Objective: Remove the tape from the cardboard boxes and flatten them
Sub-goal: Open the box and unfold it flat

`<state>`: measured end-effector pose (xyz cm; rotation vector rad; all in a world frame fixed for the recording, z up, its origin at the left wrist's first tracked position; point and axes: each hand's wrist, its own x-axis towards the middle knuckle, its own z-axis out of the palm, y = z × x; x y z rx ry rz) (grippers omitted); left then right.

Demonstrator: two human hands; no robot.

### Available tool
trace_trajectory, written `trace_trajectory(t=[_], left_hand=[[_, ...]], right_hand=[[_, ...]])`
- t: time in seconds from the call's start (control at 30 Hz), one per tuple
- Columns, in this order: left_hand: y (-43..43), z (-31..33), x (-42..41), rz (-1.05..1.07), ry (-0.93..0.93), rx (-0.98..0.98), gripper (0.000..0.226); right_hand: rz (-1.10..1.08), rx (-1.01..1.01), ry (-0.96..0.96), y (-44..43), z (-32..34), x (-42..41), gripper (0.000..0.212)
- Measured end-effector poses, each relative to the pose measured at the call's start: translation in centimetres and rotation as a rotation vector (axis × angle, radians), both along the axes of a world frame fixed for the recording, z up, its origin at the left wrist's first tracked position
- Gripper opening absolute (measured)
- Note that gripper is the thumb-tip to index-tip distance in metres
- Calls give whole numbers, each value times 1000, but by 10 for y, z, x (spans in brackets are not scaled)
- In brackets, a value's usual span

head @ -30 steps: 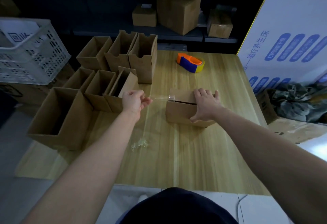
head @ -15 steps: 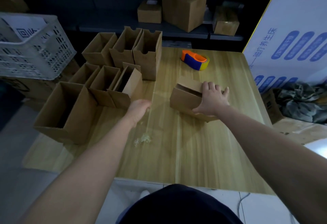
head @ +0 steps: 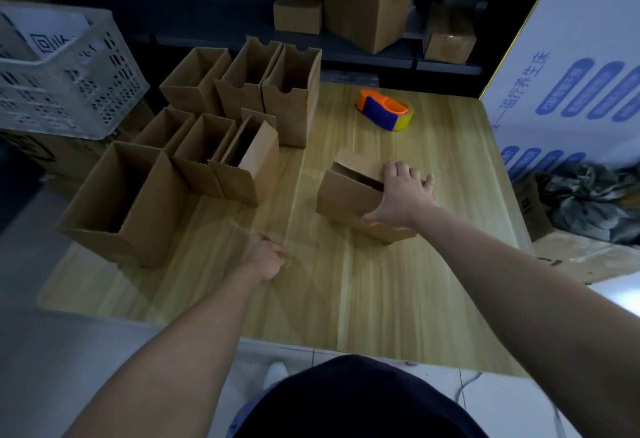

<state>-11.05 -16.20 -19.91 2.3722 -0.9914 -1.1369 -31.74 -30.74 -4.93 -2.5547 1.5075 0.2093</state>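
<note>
We see the small cardboard box (head: pixel 346 195) sitting right of centre on the wooden counter (head: pixel 381 299), turned at an angle to the counter's edge, with a dark slit showing where its top flaps part. The right hand (head: pixel 398 195) clasps it: the fingers lie spread over the top and the thumb presses against the near side wall. The left hand (head: pixel 265 257) is low over the counter, well apart from that box, with its fingers curled in. The blur keeps us from telling whether it pinches anything. On the left side of the counter stands a cluster of open-topped boxes (head: pixel 214 147), upright and packed side by side, with the largest box (head: pixel 114 209) nearest the front left corner. Toward the far edge an orange and blue tape dispenser (head: pixel 384 112) lies on the wood, apart from every box. Beyond the counter we see a white crate (head: pixel 62 81) at the left, closed cartons (head: pixel 367 5) on a dark shelf (head: pixel 363 57), and a white panel (head: pixel 571 57) with blue print at the right.
</note>
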Motion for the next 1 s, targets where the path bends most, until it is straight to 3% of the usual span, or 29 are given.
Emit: trace_trajectory(t=[0.17,0.37,0.4,0.47,0.53,0.63,0.77,0.9,1.0], left_hand=[[-5,27,-4,-184,9,-7,60],[-5,54,2,-205,-9,-27,80],[-4,61,1,-217,-82,-18,75],[-9,75,4,-204,-407,-82,41],[-20,93,3,-31,-508,-316,18],[-46,125,-9,50,-223,-565,30],[-66,138,-23,10,2,-415,40],[-68,140,-27,94,124,-431,30],[-71,146,-29,104,240,-417,37]], right_hand=[[19,21,-23,4,-1,13,114],[24,31,2,6,-1,21,113],[24,31,4,5,-2,23,113],[25,31,12,4,-3,26,114],[31,25,17,4,-4,28,115],[43,47,1,4,-4,33,108],[-15,219,-146,-4,1,27,93],[-94,203,-141,-13,8,6,76],[-122,337,-286,-12,8,-3,57]])
